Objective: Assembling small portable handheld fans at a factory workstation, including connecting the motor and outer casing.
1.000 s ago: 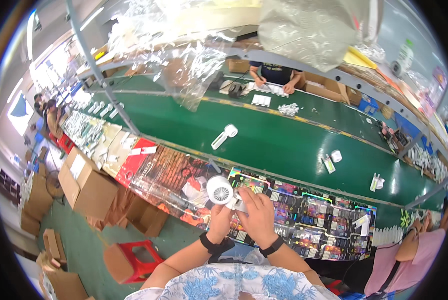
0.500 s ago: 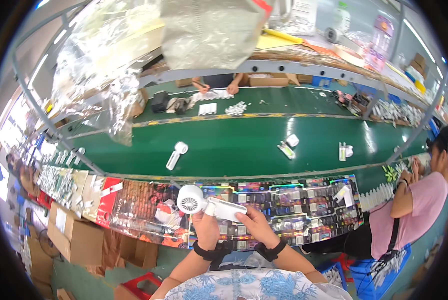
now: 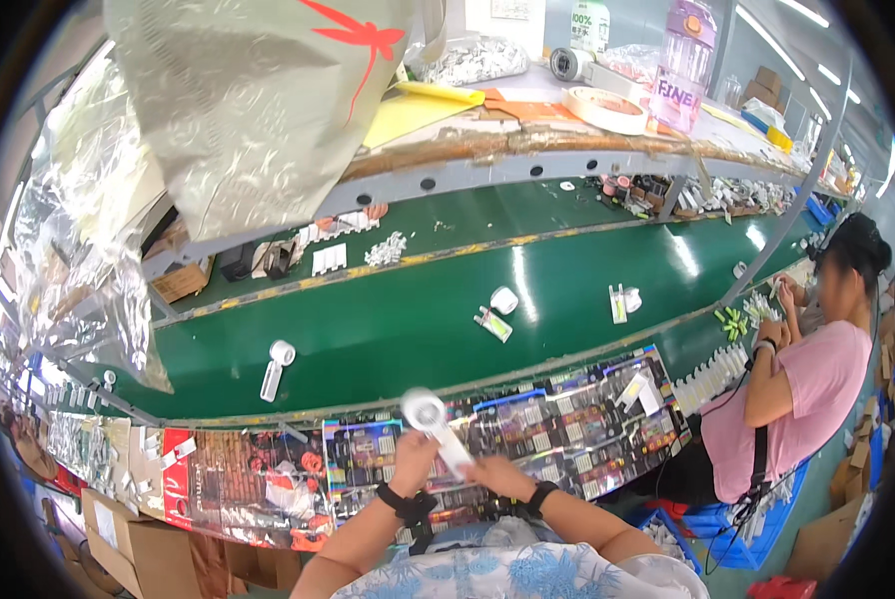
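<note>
A white handheld fan (image 3: pixel 451 448) is held between my two hands above the bench edge, its round head up and to the left, slightly blurred. My left hand (image 3: pixel 415 463) grips it near the neck below the head. The lower end of the handle is in my right hand (image 3: pixel 497 477), fingers closed on it. Beneath my hands lies a dark printed sheet (image 3: pixel 567 431) covering the bench. Beyond it, on the green conveyor belt (image 3: pixel 388 344), lie a white fan (image 3: pixel 278 369) and two opened white units, one (image 3: pixel 494 315) nearer the middle and another (image 3: pixel 623 301) farther right.
A co-worker in a pink top (image 3: pixel 817 399) sits at the right, handling small parts. Overhead runs a shelf (image 3: pixel 447 160) with a purple bottle (image 3: pixel 682 70) and a tape roll (image 3: pixel 604 110). A grey bag (image 3: pixel 258 120) hangs at upper left. Cardboard boxes (image 3: pixel 158 549) stand lower left.
The view has swung to the right, so the belt and bench appear shifted left. In my hands, the fan has turned from nearly level to a steeper slant, with its head higher.
</note>
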{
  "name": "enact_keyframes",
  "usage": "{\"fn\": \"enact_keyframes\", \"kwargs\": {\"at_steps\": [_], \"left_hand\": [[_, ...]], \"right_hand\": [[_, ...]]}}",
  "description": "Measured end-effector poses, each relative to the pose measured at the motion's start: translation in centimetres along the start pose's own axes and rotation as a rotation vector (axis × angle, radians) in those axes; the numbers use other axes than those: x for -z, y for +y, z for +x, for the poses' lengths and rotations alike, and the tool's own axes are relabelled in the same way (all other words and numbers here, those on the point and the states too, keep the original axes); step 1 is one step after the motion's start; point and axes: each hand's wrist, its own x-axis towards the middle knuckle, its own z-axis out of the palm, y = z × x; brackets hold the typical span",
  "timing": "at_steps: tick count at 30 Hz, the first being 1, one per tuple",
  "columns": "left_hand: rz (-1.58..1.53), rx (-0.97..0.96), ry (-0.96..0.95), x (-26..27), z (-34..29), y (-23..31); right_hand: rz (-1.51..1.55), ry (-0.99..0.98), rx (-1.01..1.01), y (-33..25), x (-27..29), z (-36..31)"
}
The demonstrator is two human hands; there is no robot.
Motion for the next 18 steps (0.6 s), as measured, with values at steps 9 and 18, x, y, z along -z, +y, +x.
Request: {"fn": "enact_keyframes", "kwargs": {"at_steps": [9, 18], "left_hand": [[0.909, -0.061, 0.294, 10.2, 18.7, -3.1], [1.173, 0.092, 0.472, 17.4, 26.1, -8.9]], "right_hand": [[-0.141, 0.575, -0.052, 11.5, 11.4, 15.3], [-0.317, 0.416, -0.321, 17.1, 13.5, 24.8]]}}
